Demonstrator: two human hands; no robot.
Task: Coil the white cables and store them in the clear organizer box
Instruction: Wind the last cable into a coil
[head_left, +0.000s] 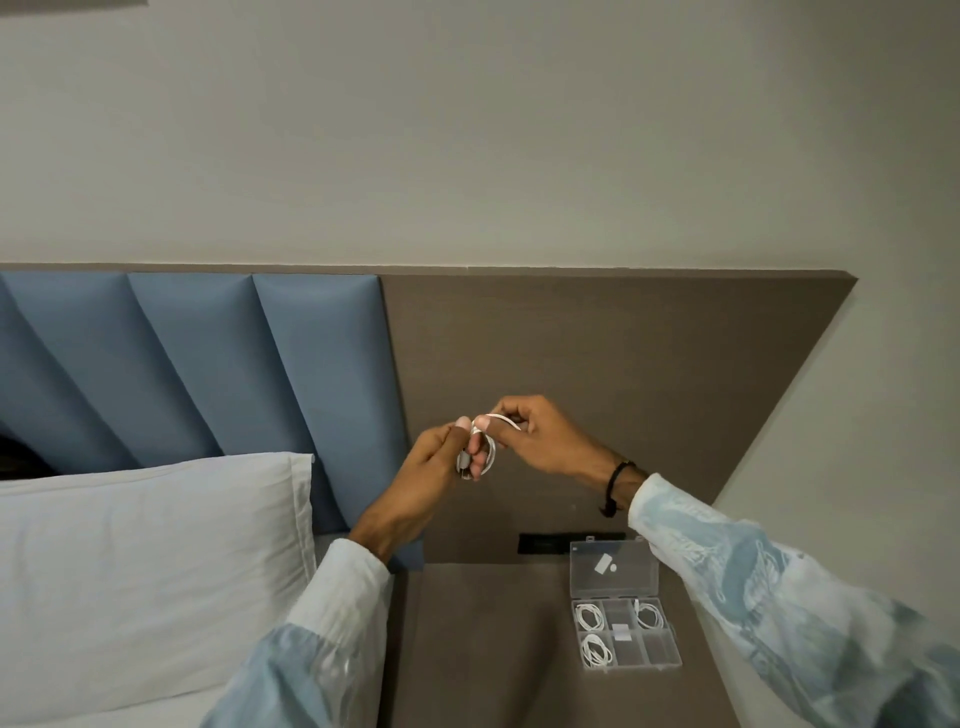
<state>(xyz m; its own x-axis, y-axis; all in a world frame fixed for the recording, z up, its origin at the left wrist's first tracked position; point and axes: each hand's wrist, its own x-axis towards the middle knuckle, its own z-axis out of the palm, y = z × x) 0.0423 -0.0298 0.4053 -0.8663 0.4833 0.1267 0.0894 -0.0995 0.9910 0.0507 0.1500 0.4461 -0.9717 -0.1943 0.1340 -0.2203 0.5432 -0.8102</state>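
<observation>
I hold a white cable (488, 451) raised in front of the brown headboard panel, wound into a small coil between both hands. My left hand (423, 480) pinches the coil and a plug at its lower side. My right hand (535, 434) grips the cable's free end over the top of the coil. The clear organizer box (623, 644) lies open on the brown bedside table, its lid (613, 569) tipped back. Three of its compartments hold coiled white cables (596, 649), and a small white piece lies in a middle one.
A white pillow (145, 566) lies on the bed at the left, against blue padded headboard panels (208, 358). A black socket strip (545, 543) sits in the brown panel just behind the box. The bedside table (488, 649) extends between bed and box.
</observation>
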